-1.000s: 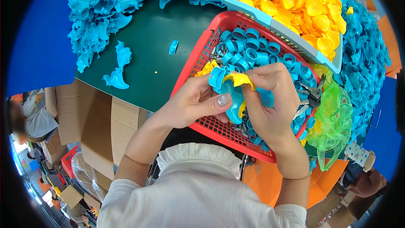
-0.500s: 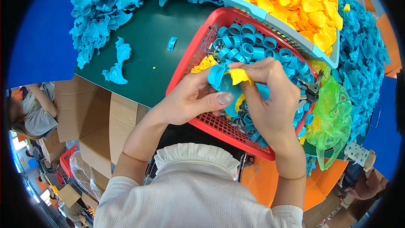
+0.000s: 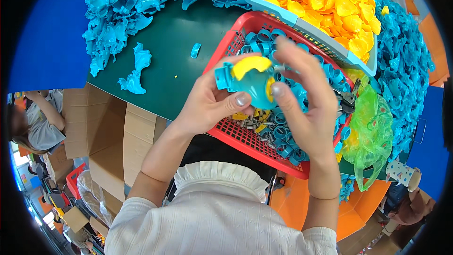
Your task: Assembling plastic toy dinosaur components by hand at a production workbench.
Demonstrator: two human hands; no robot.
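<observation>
Over a red basket, my left hand is closed around a hollow turquoise plastic part with a clip-like end. A curved yellow plastic piece sits across its upper side. Another bit of yellow shows at its right edge, beside my right thumb. My right hand is open, its fingers spread apart and slightly blurred; whether the thumb touches the part I cannot tell. Beneath both hands lie several turquoise rings, small metal pieces and yellow bits. Pliers rest at the basket's right side.
A light blue basket of yellow shells stands behind. Turquoise parts are heaped at the far left and right. A green plastic bag lies right; cardboard boxes stand left, below the green tabletop.
My right fingers have let go of the yellow piece and spread apart. That piece now lies across the turquoise part, which my left hand has tilted and shifted slightly left.
</observation>
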